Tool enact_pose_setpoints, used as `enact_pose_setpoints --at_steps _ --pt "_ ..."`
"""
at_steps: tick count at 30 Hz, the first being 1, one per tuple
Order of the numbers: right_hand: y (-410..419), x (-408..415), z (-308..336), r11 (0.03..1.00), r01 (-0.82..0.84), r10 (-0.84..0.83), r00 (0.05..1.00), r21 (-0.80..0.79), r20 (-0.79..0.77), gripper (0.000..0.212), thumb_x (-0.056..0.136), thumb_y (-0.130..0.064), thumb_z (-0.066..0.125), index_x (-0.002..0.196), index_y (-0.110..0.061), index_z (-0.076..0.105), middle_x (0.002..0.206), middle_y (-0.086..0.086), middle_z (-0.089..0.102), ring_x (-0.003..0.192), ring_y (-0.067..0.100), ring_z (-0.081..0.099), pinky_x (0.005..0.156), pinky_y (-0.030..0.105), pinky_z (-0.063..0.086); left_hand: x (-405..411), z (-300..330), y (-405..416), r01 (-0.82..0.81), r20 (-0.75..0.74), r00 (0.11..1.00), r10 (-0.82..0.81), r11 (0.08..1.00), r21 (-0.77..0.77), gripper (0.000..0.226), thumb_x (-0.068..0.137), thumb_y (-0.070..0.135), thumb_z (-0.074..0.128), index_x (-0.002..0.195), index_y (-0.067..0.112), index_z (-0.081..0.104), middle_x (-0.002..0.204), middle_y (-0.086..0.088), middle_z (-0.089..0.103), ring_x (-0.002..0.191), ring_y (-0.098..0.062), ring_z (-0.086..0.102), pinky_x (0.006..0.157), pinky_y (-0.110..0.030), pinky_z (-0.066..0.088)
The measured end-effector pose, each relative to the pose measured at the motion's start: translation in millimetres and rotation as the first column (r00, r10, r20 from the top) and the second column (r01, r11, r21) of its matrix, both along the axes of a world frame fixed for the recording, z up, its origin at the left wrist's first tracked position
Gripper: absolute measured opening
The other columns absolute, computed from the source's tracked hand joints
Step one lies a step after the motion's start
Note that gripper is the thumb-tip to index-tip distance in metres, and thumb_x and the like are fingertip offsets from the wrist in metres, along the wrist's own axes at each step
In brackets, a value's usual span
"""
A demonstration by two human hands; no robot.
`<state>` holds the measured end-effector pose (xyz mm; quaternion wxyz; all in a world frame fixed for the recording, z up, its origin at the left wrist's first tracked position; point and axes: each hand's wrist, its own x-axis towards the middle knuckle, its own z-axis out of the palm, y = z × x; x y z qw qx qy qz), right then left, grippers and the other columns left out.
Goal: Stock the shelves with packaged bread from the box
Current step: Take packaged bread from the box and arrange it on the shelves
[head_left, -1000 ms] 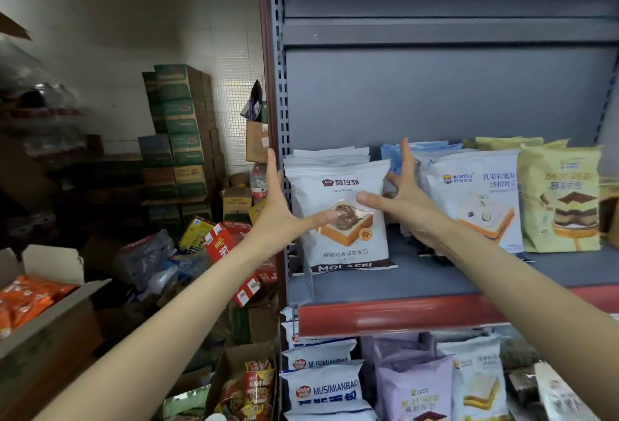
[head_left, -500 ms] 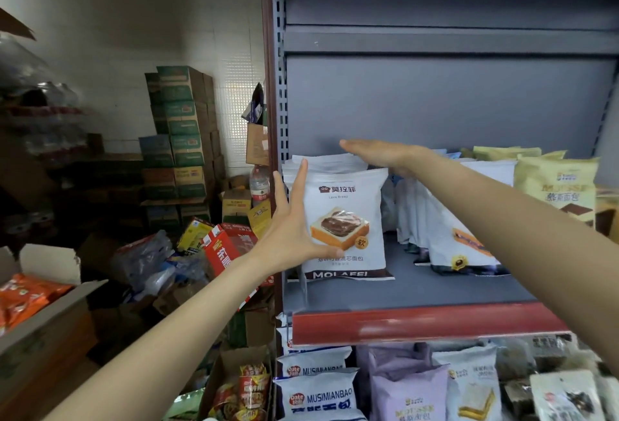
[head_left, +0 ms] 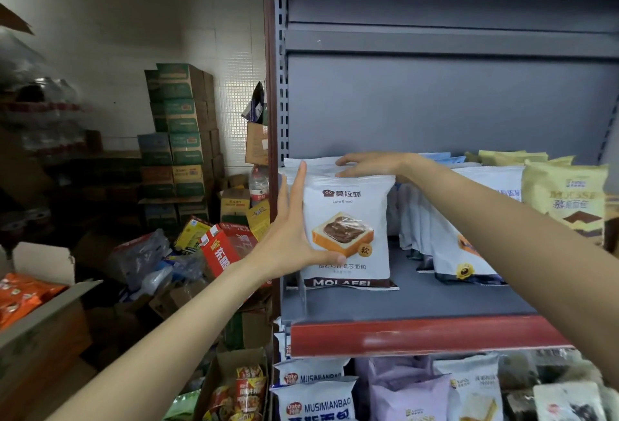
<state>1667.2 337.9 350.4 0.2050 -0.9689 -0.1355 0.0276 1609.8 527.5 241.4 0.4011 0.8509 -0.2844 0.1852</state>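
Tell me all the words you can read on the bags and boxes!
"MOLAFEI" and "Lava Bread": white bread bag with brown bottom band, upper shelf.
"MUSIMIANBAO" and "Date": white-and-blue bread bag, lower shelf.
Pale yellow bag: Latin lettering too blurred.
Green stacked cartons: print too small.

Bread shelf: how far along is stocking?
Done: Molafei bread packs stand in a row at the shelf left end. In hand: left hand presses the front pack's side, right hand rests on the tops. Left: bare shelf in front; the box's contents can't be judged.
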Motion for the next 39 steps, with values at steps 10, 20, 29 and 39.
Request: enact_pose_setpoints --at_steps 10,20,29,39 --pt "-0.3 19.5 13.0 0.999 -0.021 0.017 0.991 0.026 0.136 0.055 0.096 -0.045 0.043 0.145 -0.023 0.031 0.151 -0.008 0.030 0.138 0.013 0.028 0.107 0.022 0.021 8.6 20.9 14.3 -0.017 0.009 1.000 0.022 0.926 -0.377 0.085 0.075 0.070 0.057 0.129 0.068 -0.009 0.158 0.014 -0.005 0.146 -0.012 0.002 0.117 -0.041 0.010" --pt "15.8 47.3 13.1 0.989 0.080 -0.082 0.997 0.123 0.013 0.058 0.097 -0.054 0.029 0.141 -0.017 0.037 0.146 -0.004 0.036 0.130 0.018 0.038 0.107 0.032 0.035 75.2 62.4 17.1 -0.155 -0.484 0.855 -0.185 0.800 -0.579 0.061 0.091 0.069 0.019 0.146 0.042 0.020 0.156 -0.001 0.024 0.142 -0.029 0.023 0.113 -0.055 0.016" --pt "7.7 47.1 14.6 0.969 0.078 -0.066 0.996 0.235 -0.059 0.052 0.100 -0.047 0.027 0.139 -0.015 0.038 0.145 -0.004 0.038 0.120 0.013 0.042 0.101 0.026 0.037 93.9 58.7 0.9 -0.175 -0.471 0.871 -0.138 0.809 -0.561 0.060 0.093 0.065 0.026 0.144 0.034 0.031 0.149 0.000 0.037 0.134 -0.023 0.039 0.115 -0.048 0.025" --pt "18.1 43.7 11.3 0.957 0.082 -0.061 0.995 0.280 -0.081 0.062 0.097 -0.055 0.023 0.134 -0.010 0.045 0.132 0.002 0.046 0.105 0.016 0.049 0.088 0.026 0.038 96.1 59.2 3.9 -0.168 -0.471 0.867 -0.163 0.794 -0.585 0.058 0.093 0.062 0.032 0.143 0.034 0.037 0.146 0.004 0.040 0.131 -0.022 0.042 0.112 -0.051 0.028"
